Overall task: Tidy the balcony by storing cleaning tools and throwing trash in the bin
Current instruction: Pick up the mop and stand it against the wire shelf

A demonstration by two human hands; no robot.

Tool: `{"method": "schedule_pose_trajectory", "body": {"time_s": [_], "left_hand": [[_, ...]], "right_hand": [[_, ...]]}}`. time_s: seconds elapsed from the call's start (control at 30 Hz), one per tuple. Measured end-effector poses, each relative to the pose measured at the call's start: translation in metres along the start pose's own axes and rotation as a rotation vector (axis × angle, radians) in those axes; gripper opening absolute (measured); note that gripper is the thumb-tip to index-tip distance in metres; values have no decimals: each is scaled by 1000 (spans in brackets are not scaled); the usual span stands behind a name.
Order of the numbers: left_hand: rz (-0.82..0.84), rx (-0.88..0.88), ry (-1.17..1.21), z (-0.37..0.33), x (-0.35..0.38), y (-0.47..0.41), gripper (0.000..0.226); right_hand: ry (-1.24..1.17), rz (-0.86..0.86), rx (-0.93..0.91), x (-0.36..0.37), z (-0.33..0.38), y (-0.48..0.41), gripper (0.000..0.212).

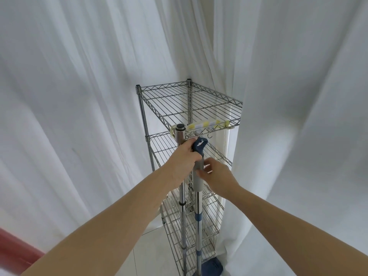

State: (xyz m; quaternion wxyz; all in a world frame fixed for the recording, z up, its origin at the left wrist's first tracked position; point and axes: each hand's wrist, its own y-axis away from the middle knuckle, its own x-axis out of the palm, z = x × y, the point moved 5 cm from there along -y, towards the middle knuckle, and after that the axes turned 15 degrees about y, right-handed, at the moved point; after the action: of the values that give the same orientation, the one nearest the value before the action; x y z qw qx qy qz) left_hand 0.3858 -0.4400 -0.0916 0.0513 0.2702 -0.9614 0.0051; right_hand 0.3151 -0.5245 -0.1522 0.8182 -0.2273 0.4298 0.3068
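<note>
Item 1. Rack [142, 108]: chrome wire, several tiers, upright in the corner. No maker's plate can be read on it.

Item 2. Mop [198, 198]: upright, just in front of the rack's near post. It has a steel shaft with a blue collar partway down. The grey grip [198, 177] is on the upper part, and the blue cap [200, 146] has a hanging hole, level with the rack's second shelf. The blue head [214, 264] is on the floor [151, 248] at the rack's foot. The small marks moulded on the head are too small to read.

Item 3. Left hand [184, 161]: in front of the rack's near post. The fingers are clamped round the mop just below the cap.

Item 4. Right hand [218, 176]: to the right of the mop, below the left hand. The thumb is on the grey grip and the fingers are curled behind it, pinching it lightly.

Item 5. Hooks [209, 134]: small wire hooks hanging under the front rim of the rack's top shelf, just above the mop's cap and apart from it.

Item 6. Cloth [207, 123]: yellow and white stripes, lying along the front rim of the rack's top shelf. No label shows.

Item 7. Curtains [79, 96]: white, hanging behind the rack and on both sides of it.

Item 8. Red edge [18, 248]: well to the left of the rack and low down. It is blurred, so what it is cannot be told.
</note>
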Motion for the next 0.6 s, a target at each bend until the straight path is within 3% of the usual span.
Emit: {"method": "schedule_pose_trajectory", "body": {"time_s": [0.1,0.2,0.37,0.6], "left_hand": [[-40,53,-111,-8,-4,15,34],[-126,213,-194,-29,-8,32,36],[-172,449,-102,-69,-4,62,19],[-201,623,-59,-85,3,109,15]], "right_hand": [[4,-171,20,-21,7,11,25],[-136,-278,-73,-45,24,25,14],[-376,-391,-185,-90,54,49,5],[-572,-466,-290,-135,62,90,8]]}}
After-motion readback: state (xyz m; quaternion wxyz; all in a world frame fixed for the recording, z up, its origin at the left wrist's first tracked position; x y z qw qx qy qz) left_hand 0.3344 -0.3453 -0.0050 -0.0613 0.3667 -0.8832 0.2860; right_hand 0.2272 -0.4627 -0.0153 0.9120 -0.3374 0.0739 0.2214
